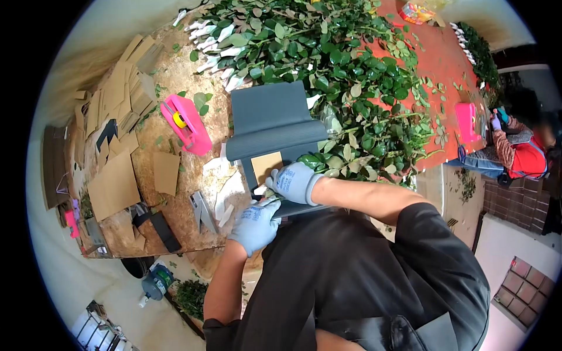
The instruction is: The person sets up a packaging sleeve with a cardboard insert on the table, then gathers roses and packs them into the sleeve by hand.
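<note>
My left hand (256, 225), in a pale grey-blue glove, is at the near edge of a dark grey padded board (272, 111). Its fingers are bent together around something small that I cannot make out. My right hand (295, 182), gloved alike, lies over the lower part of the board with its fingers curled down, close to the left fingertips. Under and beside it shows a brown cardboard piece (267, 164). What the right fingers grip is hidden. Leafy cut stems (345, 76) with white-wrapped ends lie heaped beyond and to the right.
A pink tape dispenser (190, 126), a stapler (202, 213) and cardboard sheets (114, 184) lie to the left, near stacked cardboard (126, 93). At far right, a co-worker in a red vest (524, 158) stands by another pink dispenser (466, 121). A water jug (157, 282) is below the table edge.
</note>
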Demonstrator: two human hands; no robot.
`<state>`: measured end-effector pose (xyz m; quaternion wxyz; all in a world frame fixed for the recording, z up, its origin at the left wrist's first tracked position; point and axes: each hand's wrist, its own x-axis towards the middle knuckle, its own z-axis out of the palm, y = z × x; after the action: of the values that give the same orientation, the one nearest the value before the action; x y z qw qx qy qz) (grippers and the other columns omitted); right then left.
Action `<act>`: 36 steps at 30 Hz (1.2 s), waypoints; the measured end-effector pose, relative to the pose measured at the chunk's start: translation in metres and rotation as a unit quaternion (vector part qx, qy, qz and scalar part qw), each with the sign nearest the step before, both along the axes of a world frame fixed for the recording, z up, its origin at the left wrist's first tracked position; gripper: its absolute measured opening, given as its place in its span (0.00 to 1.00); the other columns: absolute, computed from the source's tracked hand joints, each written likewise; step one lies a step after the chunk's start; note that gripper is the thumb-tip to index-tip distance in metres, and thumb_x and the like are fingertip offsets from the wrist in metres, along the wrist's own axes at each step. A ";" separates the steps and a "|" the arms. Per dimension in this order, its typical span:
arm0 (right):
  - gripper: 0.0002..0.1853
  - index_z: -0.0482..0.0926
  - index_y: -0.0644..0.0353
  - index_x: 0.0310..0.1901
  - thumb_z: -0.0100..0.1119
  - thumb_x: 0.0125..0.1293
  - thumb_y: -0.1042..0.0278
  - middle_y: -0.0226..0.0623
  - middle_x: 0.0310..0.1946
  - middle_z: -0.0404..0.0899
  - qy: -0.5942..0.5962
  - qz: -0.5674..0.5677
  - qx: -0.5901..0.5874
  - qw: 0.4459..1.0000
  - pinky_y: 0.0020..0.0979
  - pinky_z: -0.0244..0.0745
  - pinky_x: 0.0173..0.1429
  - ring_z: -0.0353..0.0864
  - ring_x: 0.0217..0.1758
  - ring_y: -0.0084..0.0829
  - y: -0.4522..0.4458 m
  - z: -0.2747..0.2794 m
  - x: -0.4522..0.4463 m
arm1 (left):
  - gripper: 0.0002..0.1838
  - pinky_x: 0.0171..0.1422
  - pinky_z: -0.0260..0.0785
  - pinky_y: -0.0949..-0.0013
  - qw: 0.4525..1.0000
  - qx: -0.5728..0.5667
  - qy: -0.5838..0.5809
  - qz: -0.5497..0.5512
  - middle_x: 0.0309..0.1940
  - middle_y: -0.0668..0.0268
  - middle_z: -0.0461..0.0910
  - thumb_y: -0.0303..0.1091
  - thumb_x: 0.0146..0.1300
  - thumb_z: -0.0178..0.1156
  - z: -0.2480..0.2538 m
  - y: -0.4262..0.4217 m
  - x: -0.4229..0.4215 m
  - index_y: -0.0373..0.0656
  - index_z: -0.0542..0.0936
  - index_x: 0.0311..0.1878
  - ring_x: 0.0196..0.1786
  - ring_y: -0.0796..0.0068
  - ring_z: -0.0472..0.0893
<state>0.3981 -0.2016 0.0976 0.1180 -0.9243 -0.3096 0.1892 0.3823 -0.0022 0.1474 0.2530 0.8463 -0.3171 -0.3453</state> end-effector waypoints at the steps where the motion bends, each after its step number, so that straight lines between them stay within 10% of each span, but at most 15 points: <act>1: 0.13 0.79 0.58 0.52 0.53 0.70 0.67 0.46 0.45 0.84 0.016 0.016 -0.001 1.000 0.45 0.81 0.38 0.89 0.43 0.43 -0.001 -0.001 0.000 | 0.23 0.72 0.68 0.52 1.000 0.004 0.005 -0.002 0.62 0.48 0.81 0.33 0.66 0.58 0.005 0.002 0.003 0.37 0.81 0.63 0.65 0.47 0.78; 6: 0.13 0.78 0.58 0.53 0.52 0.70 0.67 0.46 0.45 0.84 0.068 0.002 0.019 0.997 0.46 0.81 0.39 0.89 0.43 0.44 0.000 0.003 0.003 | 0.23 0.67 0.74 0.60 0.971 -0.102 0.181 0.121 0.57 0.49 0.84 0.41 0.68 0.64 0.015 0.025 0.037 0.35 0.82 0.60 0.60 0.50 0.83; 16: 0.18 0.76 0.59 0.58 0.56 0.67 0.70 0.48 0.49 0.82 0.069 -0.039 0.048 0.996 0.45 0.83 0.45 0.88 0.48 0.46 -0.007 0.004 0.001 | 0.08 0.48 0.71 0.56 0.959 0.052 -0.259 -0.099 0.31 0.64 0.79 0.41 0.60 0.65 -0.049 0.019 0.054 0.48 0.82 0.33 0.43 0.62 0.80; 28: 0.18 0.75 0.58 0.59 0.54 0.68 0.71 0.49 0.48 0.84 0.071 -0.049 0.031 0.996 0.45 0.83 0.45 0.88 0.47 0.47 -0.004 0.002 0.002 | 0.07 0.50 0.70 0.58 0.936 0.082 -0.252 -0.231 0.32 0.66 0.82 0.41 0.53 0.62 -0.029 0.016 0.073 0.50 0.82 0.32 0.41 0.64 0.81; 34: 0.15 0.75 0.58 0.57 0.52 0.70 0.70 0.48 0.47 0.85 0.067 -0.056 0.040 0.995 0.46 0.83 0.44 0.89 0.46 0.47 -0.001 -0.005 0.000 | 0.13 0.47 0.71 0.56 0.963 0.074 -0.229 -0.118 0.32 0.60 0.84 0.42 0.52 0.60 -0.020 0.071 0.090 0.44 0.84 0.35 0.38 0.59 0.82; 36: 0.15 0.75 0.58 0.57 0.51 0.71 0.69 0.48 0.47 0.85 0.068 -0.052 0.043 0.995 0.46 0.83 0.44 0.89 0.46 0.48 0.000 -0.004 0.002 | 0.17 0.47 0.74 0.53 0.937 0.282 -0.153 -0.135 0.34 0.56 0.85 0.43 0.54 0.61 -0.006 0.082 0.096 0.41 0.85 0.39 0.38 0.56 0.83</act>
<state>0.3999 -0.2017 0.0934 0.1887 -0.9182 -0.2598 0.2320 0.4787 0.0797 0.1415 -0.0969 0.8747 -0.3527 -0.3182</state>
